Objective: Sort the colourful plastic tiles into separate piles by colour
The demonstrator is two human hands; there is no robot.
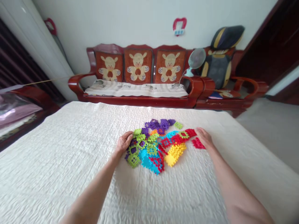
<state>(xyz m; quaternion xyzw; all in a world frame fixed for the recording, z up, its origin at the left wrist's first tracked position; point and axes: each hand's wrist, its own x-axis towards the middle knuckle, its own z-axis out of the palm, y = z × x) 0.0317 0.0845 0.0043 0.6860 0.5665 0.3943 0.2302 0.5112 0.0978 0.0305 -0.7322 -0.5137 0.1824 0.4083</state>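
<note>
The white quilted cover (70, 161) spreads beneath the pile of interlocking plastic tiles (154, 146). The red wooden bench (140, 101) stands well behind the pile. Your left hand (123, 143) cups the pile's left edge, fingers curled over green tiles (140, 137); you cannot tell whether it grips one. Your right hand (204, 138) lies flat and unclenched at the pile's right edge. It rests against a red tile (197, 143) just beside the pile.

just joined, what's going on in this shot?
A person has both hands at a pile of coloured plastic tiles on a white quilt. The left hand cups the pile's left edge, over green and purple tiles; a grip can't be told. The right hand lies flat at the right edge, beside a loose red tile.
</note>
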